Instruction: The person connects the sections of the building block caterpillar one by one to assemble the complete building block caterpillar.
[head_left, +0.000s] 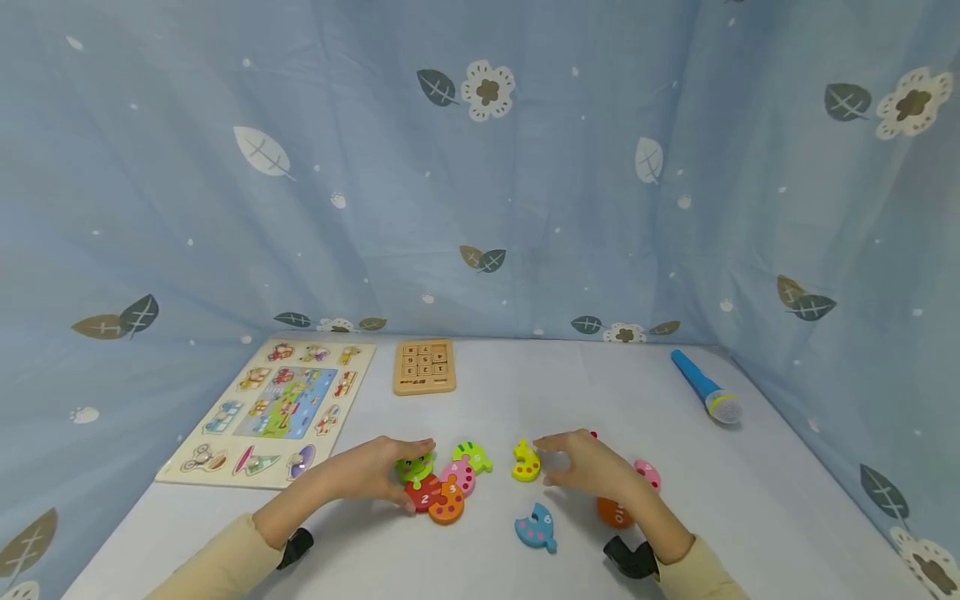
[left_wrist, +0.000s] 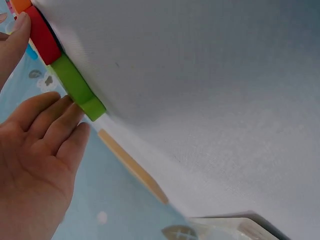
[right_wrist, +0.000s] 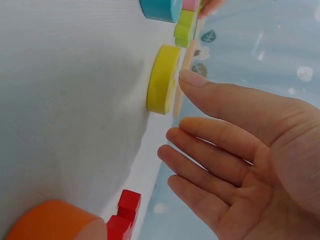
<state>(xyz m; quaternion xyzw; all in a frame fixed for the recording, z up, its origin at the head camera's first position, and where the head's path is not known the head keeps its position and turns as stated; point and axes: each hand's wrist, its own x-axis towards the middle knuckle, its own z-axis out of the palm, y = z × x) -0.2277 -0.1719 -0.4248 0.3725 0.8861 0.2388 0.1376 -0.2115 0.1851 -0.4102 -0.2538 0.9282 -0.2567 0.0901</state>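
My left hand (head_left: 369, 471) holds the joined number puzzle pieces from their left side. Its thumb rests on the red piece (head_left: 424, 493) marked 2, and its fingers lie at the far side of the green head piece (left_wrist: 75, 82). An orange piece (head_left: 447, 505), a pink piece (head_left: 459, 475) and a light green piece (head_left: 470, 455) continue the cluster. My right hand (head_left: 588, 465) hovers by a yellow piece (head_left: 527, 464), thumb and fingers spread, palm holding nothing. In the right wrist view its thumb tip is right beside the yellow piece (right_wrist: 162, 80).
A blue piece (head_left: 536, 528) lies nearer me. Beneath and beyond my right forearm are an orange piece (head_left: 613, 513), a pink piece (head_left: 648, 473) and a red piece (right_wrist: 126, 212). A picture board (head_left: 187, 468), a wooden number tile puzzle (head_left: 424, 389) and a toy microphone (head_left: 701, 383) lie farther back.
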